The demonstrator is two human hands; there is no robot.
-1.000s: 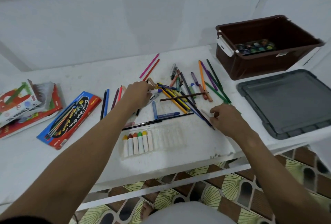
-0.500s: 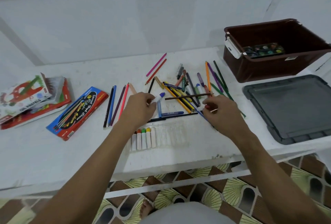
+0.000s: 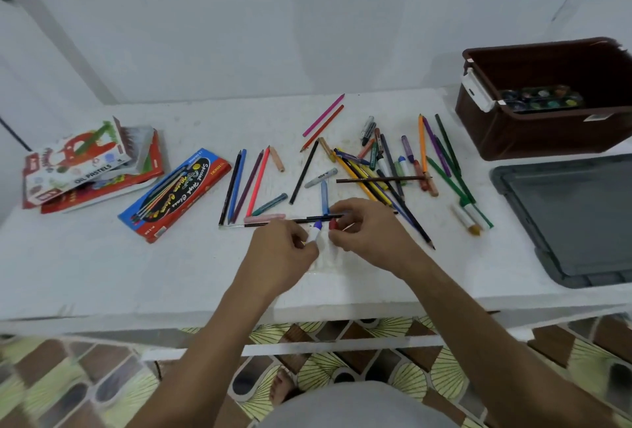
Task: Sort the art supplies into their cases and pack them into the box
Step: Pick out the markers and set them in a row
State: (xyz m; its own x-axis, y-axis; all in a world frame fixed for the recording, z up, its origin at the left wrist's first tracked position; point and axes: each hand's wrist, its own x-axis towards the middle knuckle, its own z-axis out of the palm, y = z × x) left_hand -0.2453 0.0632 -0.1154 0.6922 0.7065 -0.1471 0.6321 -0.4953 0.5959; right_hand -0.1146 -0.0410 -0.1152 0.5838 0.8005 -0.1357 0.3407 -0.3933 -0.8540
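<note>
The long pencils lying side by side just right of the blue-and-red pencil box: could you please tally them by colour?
black pencil: 1
blue pencil: 1
purple pencil: 1
red pencil: 1
Total: 4

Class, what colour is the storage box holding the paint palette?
Dark brown box, clearest in the head view.

Your hands cover most of the clear crayon tray (image 3: 325, 262); its crayons are hidden. The brown box (image 3: 533, 133) and grey lid (image 3: 564, 222) run off the right edge.
</note>
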